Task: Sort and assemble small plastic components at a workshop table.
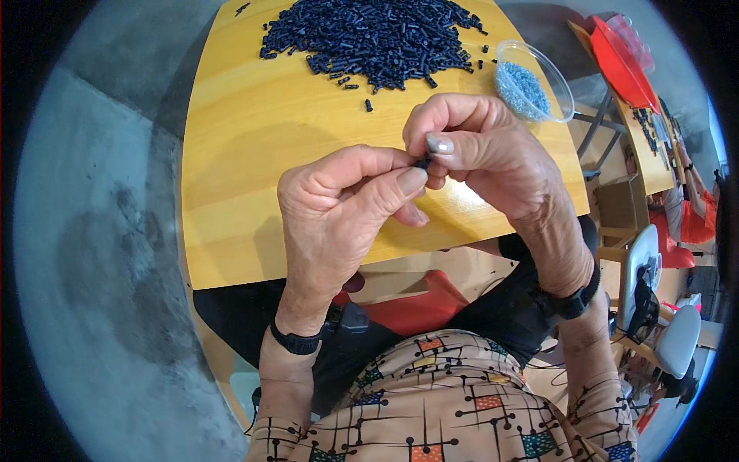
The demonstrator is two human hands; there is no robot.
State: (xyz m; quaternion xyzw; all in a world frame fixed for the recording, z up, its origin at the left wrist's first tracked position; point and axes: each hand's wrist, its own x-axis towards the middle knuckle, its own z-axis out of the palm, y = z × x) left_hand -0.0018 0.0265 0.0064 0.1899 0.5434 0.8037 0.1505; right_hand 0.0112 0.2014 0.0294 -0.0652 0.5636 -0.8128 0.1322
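Above the near half of the yellow table [231, 177], my two hands meet at the fingertips. Thumb and index finger of my left hand [339, 192] pinch a small black plastic part [422, 163], mostly covered by the fingers. Right against it, my right hand [489, 150] is closed in a pinch; whatever lies between its fingertips is hidden. Beyond the hands lies a big heap of small black plastic parts [377, 38], short and tube-like, with one loose black part [369, 105] on its near side. A round clear tub [566, 88] with tiny translucent bluish pieces [523, 88] stands beside my right hand.
A grey wall [92, 231] runs along the left of the table. To the right are another table with a red tray [622, 61], a cardboard box [620, 202], pale chairs [677, 339] and a person in orange [695, 219]. A red stool [419, 304] shows below the table edge.
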